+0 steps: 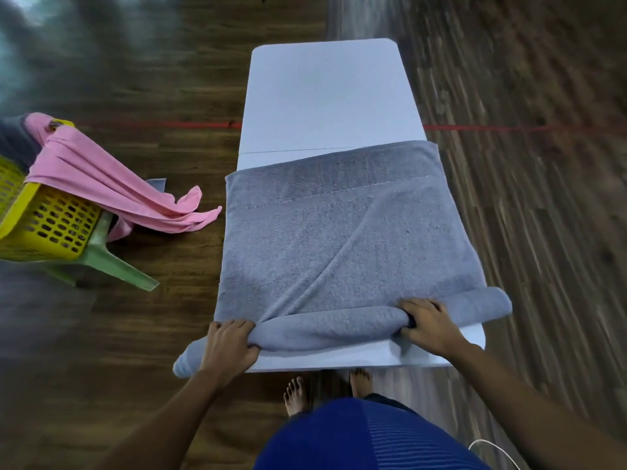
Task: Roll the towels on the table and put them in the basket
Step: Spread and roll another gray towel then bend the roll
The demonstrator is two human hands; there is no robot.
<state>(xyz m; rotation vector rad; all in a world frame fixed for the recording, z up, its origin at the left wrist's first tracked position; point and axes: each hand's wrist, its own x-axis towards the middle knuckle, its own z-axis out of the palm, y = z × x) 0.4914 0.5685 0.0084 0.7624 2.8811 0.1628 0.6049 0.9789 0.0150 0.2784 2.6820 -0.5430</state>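
Note:
A grey towel (339,239) lies spread over the near half of the white table (325,93). Its near edge is turned into a short roll that runs across the table's width and sticks out past both sides. My left hand (230,344) grips the roll near its left end, fingers curled over it. My right hand (427,322) grips the roll toward its right end the same way. A yellow basket (40,218) stands at the left on a green stool, with a pink towel (112,184) hanging out of it down to the floor.
The far half of the table is bare white surface. Dark wooden floor surrounds the table, crossed by a red line (169,124). The green stool's leg (118,266) juts toward the table. My bare feet (298,395) stand at the table's near edge.

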